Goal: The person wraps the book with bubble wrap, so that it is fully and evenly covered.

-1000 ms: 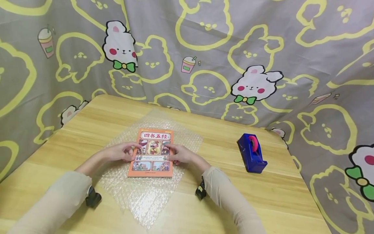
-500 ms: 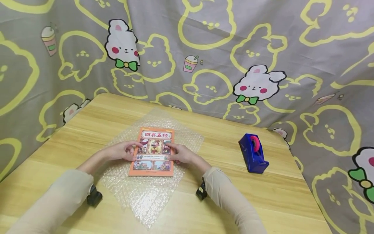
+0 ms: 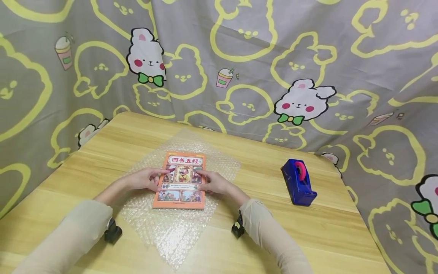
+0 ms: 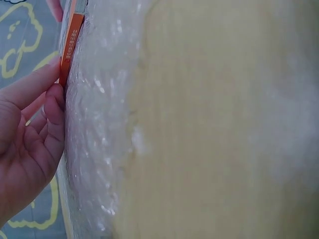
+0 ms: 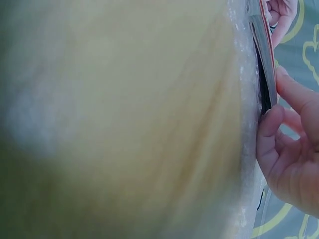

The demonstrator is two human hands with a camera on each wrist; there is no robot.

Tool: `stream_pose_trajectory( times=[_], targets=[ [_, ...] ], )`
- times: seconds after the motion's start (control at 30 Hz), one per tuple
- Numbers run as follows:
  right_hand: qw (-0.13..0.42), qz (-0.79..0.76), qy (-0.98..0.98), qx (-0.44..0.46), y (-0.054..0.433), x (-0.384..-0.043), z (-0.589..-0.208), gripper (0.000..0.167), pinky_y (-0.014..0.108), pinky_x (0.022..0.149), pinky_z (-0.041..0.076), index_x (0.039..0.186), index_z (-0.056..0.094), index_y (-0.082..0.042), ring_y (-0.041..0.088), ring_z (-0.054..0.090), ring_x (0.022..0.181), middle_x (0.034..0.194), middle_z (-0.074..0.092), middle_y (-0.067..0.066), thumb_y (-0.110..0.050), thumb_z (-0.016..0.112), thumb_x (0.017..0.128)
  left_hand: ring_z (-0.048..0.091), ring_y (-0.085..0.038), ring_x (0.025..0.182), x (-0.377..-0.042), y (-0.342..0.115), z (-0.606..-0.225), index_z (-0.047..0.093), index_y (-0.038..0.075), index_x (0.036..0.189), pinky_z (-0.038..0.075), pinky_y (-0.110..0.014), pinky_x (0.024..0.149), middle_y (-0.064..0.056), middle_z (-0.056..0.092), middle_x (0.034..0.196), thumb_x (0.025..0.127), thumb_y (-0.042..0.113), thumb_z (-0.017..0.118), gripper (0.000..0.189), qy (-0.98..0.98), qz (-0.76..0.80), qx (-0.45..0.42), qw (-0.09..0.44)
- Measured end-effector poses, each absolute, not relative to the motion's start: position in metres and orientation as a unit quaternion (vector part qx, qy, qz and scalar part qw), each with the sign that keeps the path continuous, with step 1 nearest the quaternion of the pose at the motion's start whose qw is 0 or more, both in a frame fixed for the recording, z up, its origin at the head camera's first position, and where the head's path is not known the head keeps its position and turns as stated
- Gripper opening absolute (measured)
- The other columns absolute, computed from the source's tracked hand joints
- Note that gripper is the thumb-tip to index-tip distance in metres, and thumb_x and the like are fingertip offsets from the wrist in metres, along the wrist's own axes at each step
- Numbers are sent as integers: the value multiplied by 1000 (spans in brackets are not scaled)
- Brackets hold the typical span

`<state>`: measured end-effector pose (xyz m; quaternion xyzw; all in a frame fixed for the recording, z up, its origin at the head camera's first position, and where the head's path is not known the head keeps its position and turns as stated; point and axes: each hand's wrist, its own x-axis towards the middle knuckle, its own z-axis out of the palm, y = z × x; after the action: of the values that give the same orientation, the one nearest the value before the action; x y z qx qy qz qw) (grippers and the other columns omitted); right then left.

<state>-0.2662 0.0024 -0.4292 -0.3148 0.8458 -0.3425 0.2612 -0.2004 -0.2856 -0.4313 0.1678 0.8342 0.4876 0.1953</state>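
While fingers (image 4: 37, 82) grip it, orange book (image 3: 183, 179), long axis front-to-back, title end farthest

The book (image 3: 181, 175) hides the middle of the bubble wrap (image 3: 171, 232), and the book's lower print (image 3: 179, 186) is too small to read in the head view, whose bottom edge cuts off both sleeves (image 3: 65, 236). The left wrist view crops the left hand (image 4: 32, 134), the right wrist view the right hand (image 5: 294, 144); in both, the table (image 4: 219, 119) is blurred.
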Motion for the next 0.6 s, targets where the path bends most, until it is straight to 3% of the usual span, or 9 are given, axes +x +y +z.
stream_pose_trajectory(
  times=[0.6],
  targets=[
    [237, -306, 864, -322, 4, -258, -428, 68, 18, 47, 39, 140, 36, -11, 7, 41, 50, 62, 44, -3, -19, 69, 81, 42, -8, 60, -198, -285, -430, 31, -12, 135, 37, -17, 53, -2, 46, 69, 75, -2, 65, 70, 835, 488, 163, 196]
  ],
)
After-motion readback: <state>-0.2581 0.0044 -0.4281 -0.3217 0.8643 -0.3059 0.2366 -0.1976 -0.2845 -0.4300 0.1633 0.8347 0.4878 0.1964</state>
